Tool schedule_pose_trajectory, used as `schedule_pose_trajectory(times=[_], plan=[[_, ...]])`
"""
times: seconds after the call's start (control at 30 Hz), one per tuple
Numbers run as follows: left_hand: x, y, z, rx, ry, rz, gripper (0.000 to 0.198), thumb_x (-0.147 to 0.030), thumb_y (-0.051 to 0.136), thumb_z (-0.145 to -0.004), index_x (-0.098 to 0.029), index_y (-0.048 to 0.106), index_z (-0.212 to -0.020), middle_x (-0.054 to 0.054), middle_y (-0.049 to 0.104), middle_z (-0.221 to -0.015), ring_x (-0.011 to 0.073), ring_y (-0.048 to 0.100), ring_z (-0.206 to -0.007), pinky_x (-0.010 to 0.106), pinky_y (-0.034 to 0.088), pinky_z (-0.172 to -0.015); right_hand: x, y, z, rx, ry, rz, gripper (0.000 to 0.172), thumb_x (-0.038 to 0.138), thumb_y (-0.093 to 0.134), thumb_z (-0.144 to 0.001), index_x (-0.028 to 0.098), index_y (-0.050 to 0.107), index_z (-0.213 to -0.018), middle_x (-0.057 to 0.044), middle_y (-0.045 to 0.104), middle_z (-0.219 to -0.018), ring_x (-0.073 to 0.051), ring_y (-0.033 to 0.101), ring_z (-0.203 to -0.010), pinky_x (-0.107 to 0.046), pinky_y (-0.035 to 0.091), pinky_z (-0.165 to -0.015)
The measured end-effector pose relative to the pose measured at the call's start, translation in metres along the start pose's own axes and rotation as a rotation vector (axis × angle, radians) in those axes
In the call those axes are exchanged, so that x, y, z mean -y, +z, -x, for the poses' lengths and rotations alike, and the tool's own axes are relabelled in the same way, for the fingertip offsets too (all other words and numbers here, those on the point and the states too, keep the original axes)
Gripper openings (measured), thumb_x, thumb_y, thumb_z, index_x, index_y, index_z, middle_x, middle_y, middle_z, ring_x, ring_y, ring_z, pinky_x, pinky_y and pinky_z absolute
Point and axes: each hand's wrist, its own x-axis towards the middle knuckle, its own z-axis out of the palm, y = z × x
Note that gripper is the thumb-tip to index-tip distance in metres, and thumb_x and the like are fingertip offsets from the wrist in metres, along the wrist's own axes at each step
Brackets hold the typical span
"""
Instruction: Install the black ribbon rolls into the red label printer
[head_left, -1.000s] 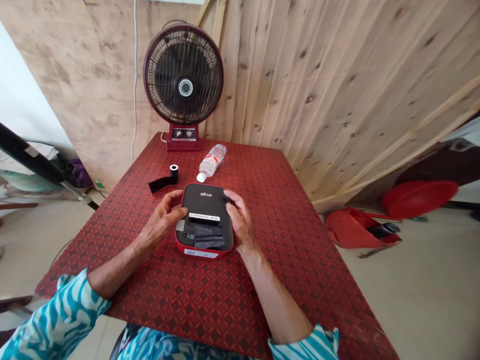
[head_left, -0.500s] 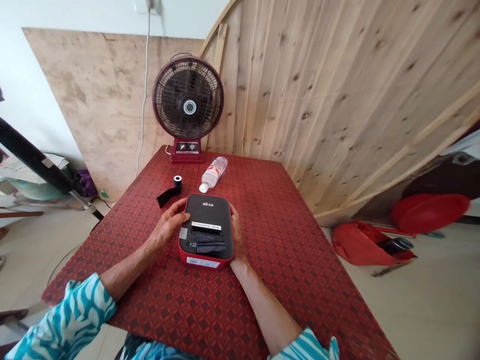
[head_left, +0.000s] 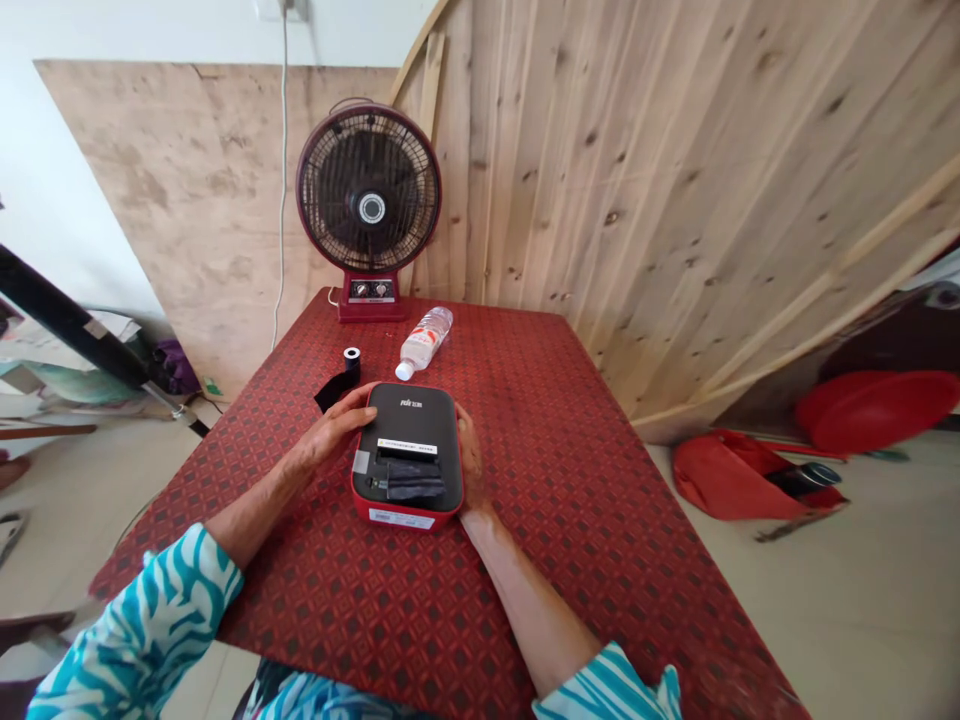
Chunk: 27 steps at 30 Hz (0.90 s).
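Observation:
A small printer [head_left: 409, 425] with a black top and red sides lies on the patterned red table. A dark strip [head_left: 415, 480] comes out of its slot, below a white label. My left hand [head_left: 341, 420] grips the printer's left edge, the thumb resting on the black top. Around the right side curls my right hand [head_left: 471, 460], its fingers partly hidden by the printer. Just beyond the left hand sits a small dark roll [head_left: 352, 356] with a white core and a loose black tail. A clear bottle [head_left: 425, 342] with a white cap lies behind the printer.
A dark red fan [head_left: 371, 208] stands at the table's [head_left: 555, 500] far end, against wooden boards. A white cable [head_left: 283, 190] hangs down the wall. To the right on the floor are a red bag [head_left: 716, 478] and a red basin [head_left: 874, 410]. A black pole [head_left: 71, 315] slants at left.
The whole view has shifted slightly. Both hands keep their hold on the printer, which stays in nearly the same place on the table.

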Motion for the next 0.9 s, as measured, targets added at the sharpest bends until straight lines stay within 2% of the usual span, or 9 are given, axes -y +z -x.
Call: schedule_pose_trajectory(times=[0.1, 0.2, 0.4, 0.7, 0.9], plan=[[-0.004, -0.013, 0.012, 0.170, -0.001, -0.061, 0.068, -0.030, 0.073, -0.070, -0.027, 0.052, -0.134, 0.007, 0.052, -0.141, 0.0294, 0.046, -0.130, 0.041, 0.039, -0.105, -0.005, -0.001, -0.001, 0.003, -0.001, -0.003, 0.044, 0.053, 0.044, -0.087, 0.024, 0.059, -0.117, -0.006, 0.062, -0.127, -0.023, 0.052, -0.122, -0.046, 0.037, -0.109], [-0.006, -0.019, 0.023, 0.245, 0.001, -0.097, 0.074, -0.027, 0.072, -0.070, -0.031, 0.046, -0.139, 0.005, 0.040, -0.150, 0.0298, 0.033, -0.139, 0.045, 0.032, -0.110, -0.010, -0.003, -0.001, 0.003, 0.005, 0.010, 0.043, 0.051, 0.045, -0.088, 0.026, 0.057, -0.120, -0.005, 0.060, -0.130, -0.022, 0.051, -0.123, -0.045, 0.034, -0.110], [-0.004, -0.019, 0.028, 0.251, 0.006, -0.158, 0.079, -0.022, 0.071, -0.070, -0.034, 0.040, -0.142, 0.004, 0.034, -0.154, 0.0290, 0.023, -0.144, 0.048, 0.024, -0.115, -0.014, -0.004, -0.001, -0.007, 0.025, -0.016, 0.044, 0.053, 0.044, -0.088, 0.027, 0.055, -0.121, -0.004, 0.057, -0.133, -0.022, 0.049, -0.126, -0.048, 0.033, -0.111], [0.003, -0.023, 0.027, 0.283, 0.051, -0.213, 0.085, -0.028, 0.071, -0.074, -0.034, 0.029, -0.148, 0.005, 0.023, -0.158, 0.0294, 0.017, -0.146, 0.051, 0.018, -0.117, -0.008, -0.003, 0.001, -0.016, 0.034, 0.003, 0.043, 0.052, 0.044, -0.088, 0.027, 0.055, -0.122, -0.004, 0.058, -0.133, -0.023, 0.050, -0.126, -0.048, 0.032, -0.112], [0.004, -0.022, 0.029, 0.276, 0.060, -0.159, 0.081, -0.023, 0.069, -0.075, -0.034, 0.033, -0.146, 0.004, 0.029, -0.156, 0.0295, 0.019, -0.145, 0.047, 0.024, -0.116, -0.010, -0.002, 0.001, -0.007, 0.041, 0.003, 0.040, 0.050, 0.044, -0.089, 0.028, 0.056, -0.120, -0.003, 0.059, -0.131, -0.021, 0.051, -0.124, -0.045, 0.034, -0.110]])
